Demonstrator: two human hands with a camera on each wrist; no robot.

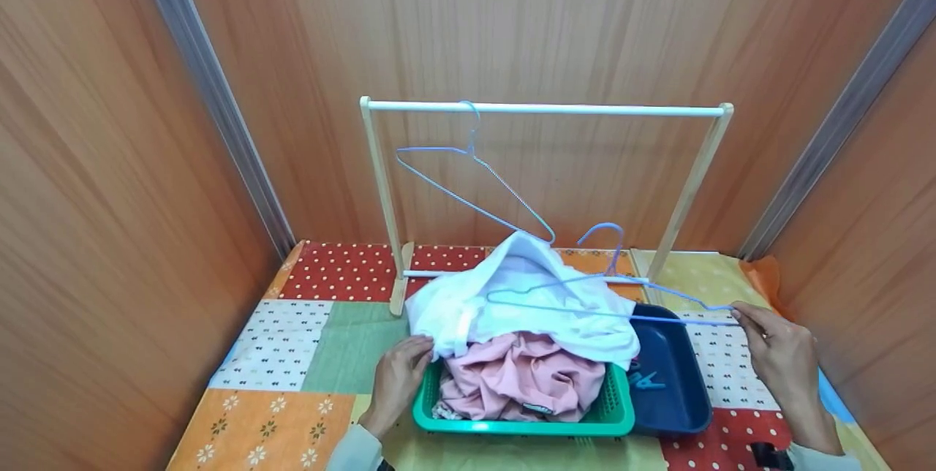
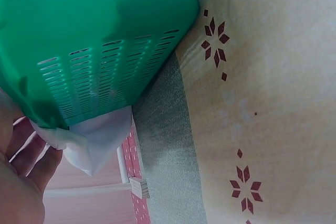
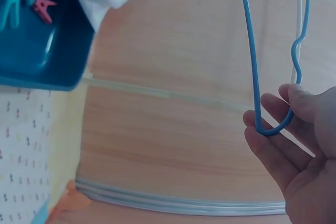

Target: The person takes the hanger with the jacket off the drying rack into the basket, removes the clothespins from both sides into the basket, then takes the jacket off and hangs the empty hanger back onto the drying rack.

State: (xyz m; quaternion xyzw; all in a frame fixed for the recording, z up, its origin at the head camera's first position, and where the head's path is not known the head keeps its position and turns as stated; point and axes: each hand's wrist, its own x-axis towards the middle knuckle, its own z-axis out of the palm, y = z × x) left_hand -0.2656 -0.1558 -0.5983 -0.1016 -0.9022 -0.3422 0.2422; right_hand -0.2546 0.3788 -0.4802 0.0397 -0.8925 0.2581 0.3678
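My right hand (image 1: pixel 782 348) holds one end of a blue clothes hanger (image 3: pixel 253 56), thumb and fingers around its bent corner. The hanger's other end lies over a white garment (image 1: pixel 431 303), hook pointing up. My left hand (image 1: pixel 398 376) pinches the garment's edge by the rim of a green basket (image 1: pixel 523 427); in the left wrist view the fingers hold the white cloth (image 2: pixel 97 142). The garment is draped over the back of the basket. In front of it a bunched pink garment (image 1: pixel 526 376) fills the basket.
A rack (image 1: pixel 585 110) with a white bar stands behind, and another blue hanger (image 1: pixel 468 197) hangs from it. To the basket's right, a dark blue tray (image 1: pixel 684 383) holds several clothespins (image 1: pixel 647 381). Wooden walls (image 1: pixel 548 25) enclose the patchwork-covered table.
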